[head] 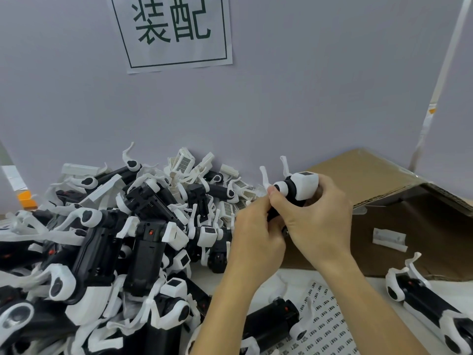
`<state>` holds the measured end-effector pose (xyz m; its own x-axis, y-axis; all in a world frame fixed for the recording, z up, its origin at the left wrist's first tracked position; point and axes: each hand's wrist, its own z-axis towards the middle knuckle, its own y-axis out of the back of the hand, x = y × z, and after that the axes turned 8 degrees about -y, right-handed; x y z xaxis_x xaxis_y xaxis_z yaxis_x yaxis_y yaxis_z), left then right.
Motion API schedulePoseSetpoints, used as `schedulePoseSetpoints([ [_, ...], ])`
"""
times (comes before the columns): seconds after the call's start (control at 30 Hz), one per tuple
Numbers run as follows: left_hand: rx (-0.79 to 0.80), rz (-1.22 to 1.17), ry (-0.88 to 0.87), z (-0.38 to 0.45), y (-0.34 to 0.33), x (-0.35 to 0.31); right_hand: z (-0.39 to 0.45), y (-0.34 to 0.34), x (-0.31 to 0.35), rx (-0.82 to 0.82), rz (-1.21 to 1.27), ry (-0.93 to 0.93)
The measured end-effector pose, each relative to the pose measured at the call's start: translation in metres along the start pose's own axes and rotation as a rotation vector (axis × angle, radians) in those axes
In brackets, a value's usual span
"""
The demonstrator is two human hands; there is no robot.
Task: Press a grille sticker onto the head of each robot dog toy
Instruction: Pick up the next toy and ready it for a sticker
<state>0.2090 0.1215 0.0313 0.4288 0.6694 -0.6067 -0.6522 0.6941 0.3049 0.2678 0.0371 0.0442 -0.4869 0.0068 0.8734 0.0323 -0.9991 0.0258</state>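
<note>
Right of frame centre, both hands, the left hand and right hand, are gripping one robot dog toy; the dark grille sticker atop its head likely needs firm, even thumb pressure.

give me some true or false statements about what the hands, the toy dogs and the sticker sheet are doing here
1. Both hands hold one robot dog toy. True: the left hand and right hand grip it together.
2. The held toy's head has no sticker. False: a dark grille sticker sits on top of it.
3. The pile of toys lies on the person's left. True.
4. The sticker sheet lies inside the cardboard box. False: it lies on the table, under the forearms.
</note>
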Motion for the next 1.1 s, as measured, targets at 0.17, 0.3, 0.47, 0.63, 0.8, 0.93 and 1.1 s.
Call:
schedulePoseSetpoints([
  [0.17, -0.143, 0.044, 0.007, -0.004, -0.008, -0.001, 0.000, 0.001, 0.004, 0.048, 0.069, -0.069],
  [0.3, -0.267, -0.024, 0.136, 0.000, -0.004, 0.002, 0.006, 0.008, 0.010, 0.282, 0.070, -0.101],
  [0.47, -0.392, -0.589, 0.594, 0.008, 0.014, 0.003, 0.017, 0.018, 0.007, 0.197, 0.057, -0.071],
  [0.63, -0.448, -0.814, 0.664, 0.011, 0.022, 0.005, 0.024, 0.024, -0.002, 0.217, -0.044, -0.140],
  [0.8, -0.482, -1.190, 0.667, 0.009, 0.034, 0.004, 0.024, 0.026, -0.003, 0.406, -0.096, -0.241],
  [0.93, -0.431, -1.179, 0.665, 0.008, 0.040, 0.006, 0.017, 0.024, 0.006, 0.644, -0.102, -0.243],
  [1.1, -0.353, -1.171, 0.647, 0.008, 0.040, 0.007, -0.003, 0.007, 0.012, 0.858, 0.060, -0.374],
])
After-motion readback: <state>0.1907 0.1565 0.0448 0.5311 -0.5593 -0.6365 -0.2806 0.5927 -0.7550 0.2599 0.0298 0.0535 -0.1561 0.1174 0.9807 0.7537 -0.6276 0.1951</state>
